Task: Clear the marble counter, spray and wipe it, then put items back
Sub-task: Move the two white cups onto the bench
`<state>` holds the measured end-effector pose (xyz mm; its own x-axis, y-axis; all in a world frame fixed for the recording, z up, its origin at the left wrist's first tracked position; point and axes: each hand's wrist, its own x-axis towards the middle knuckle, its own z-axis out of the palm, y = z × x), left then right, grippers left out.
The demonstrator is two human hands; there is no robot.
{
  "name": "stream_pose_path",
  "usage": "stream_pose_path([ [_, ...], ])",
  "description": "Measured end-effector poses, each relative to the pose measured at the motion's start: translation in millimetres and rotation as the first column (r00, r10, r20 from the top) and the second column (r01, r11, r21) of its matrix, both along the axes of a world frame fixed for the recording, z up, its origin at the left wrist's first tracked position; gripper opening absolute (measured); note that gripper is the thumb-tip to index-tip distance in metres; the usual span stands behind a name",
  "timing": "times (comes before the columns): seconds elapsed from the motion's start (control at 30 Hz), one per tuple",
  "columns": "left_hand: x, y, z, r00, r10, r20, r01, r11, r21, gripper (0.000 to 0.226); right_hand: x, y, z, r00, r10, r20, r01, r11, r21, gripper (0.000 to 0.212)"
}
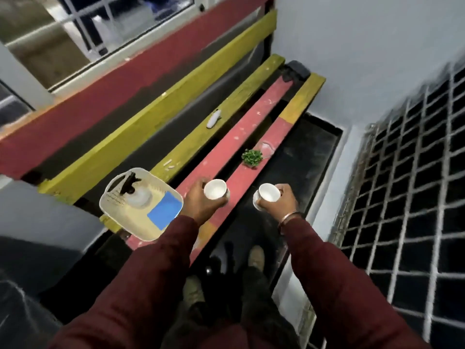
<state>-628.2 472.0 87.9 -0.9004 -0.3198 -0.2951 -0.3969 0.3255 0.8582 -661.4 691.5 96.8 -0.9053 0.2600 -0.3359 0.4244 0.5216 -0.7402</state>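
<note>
My left hand (201,201) grips a small white cup (214,188) just above the red slat of a painted bench (226,149). My right hand (283,199) holds a second white cup (268,192) together with a white saucer (257,203) under it, over the dark floor beside the bench. A cream plastic tray (118,210) rests on the bench's near end, left of my left hand. In it lie a spray bottle with a black trigger (128,187) and a blue cloth (164,209). The marble counter is out of view.
A small green plant (252,157) and a clear glass dish (267,149) sit farther along the red slat. A white object (214,119) lies on the yellow slat. A dark device (296,69) sits at the bench's far end. A white metal grille (407,197) stands right.
</note>
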Motion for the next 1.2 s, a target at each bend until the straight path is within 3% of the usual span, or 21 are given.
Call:
stream_pose_path([
  [0.2,-48.7,32.4,-32.0,0.973,0.139,0.182,-0.101,0.974,-0.205,0.061,-82.4,6.8,-52.4,0.961,0.248,0.118,-0.250,0.968,0.002,0.062],
  [0.3,-71.5,43.7,-57.5,0.967,0.158,0.200,-0.097,0.954,-0.285,0.061,-114.7,5.8,-76.0,0.918,0.379,0.115,-0.383,0.924,0.010,0.071],
  [0.4,-95.9,55.5,-89.7,0.957,0.163,0.242,-0.073,0.936,-0.343,0.063,-143.6,3.6,-112.9,0.883,0.449,0.138,-0.463,0.881,0.095,0.064],
  [0.57,-126.4,71.2,-160.5,0.931,0.117,0.347,0.006,0.942,-0.336,0.069,-188.5,-2.2,-169.3,0.778,0.589,0.217,-0.628,0.721,0.293,0.063],
  [0.7,-138.9,73.9,-213.1,0.923,0.044,0.381,0.102,0.929,-0.355,0.080,-208.3,-10.0,-219.3,0.646,0.703,0.298,-0.760,0.557,0.335,0.067],
  [0.77,-142.2,73.6,-229.3,0.919,0.067,0.390,0.081,0.932,-0.353,0.080,-214.0,-12.9,-236.6,0.591,0.761,0.267,-0.795,0.493,0.354,0.068],
  [0.9,-142.4,72.9,-255.6,0.904,0.083,0.418,0.073,0.937,-0.343,0.075,-224.2,-21.1,-263.5,0.569,0.777,0.269,-0.807,0.465,0.364,0.068],
  [1.2,-140.3,75.6,-256.5,0.897,0.115,0.426,0.022,0.953,-0.303,0.084,-223.8,-21.9,-268.8,0.481,0.826,0.294,-0.849,0.355,0.392,0.081],
])
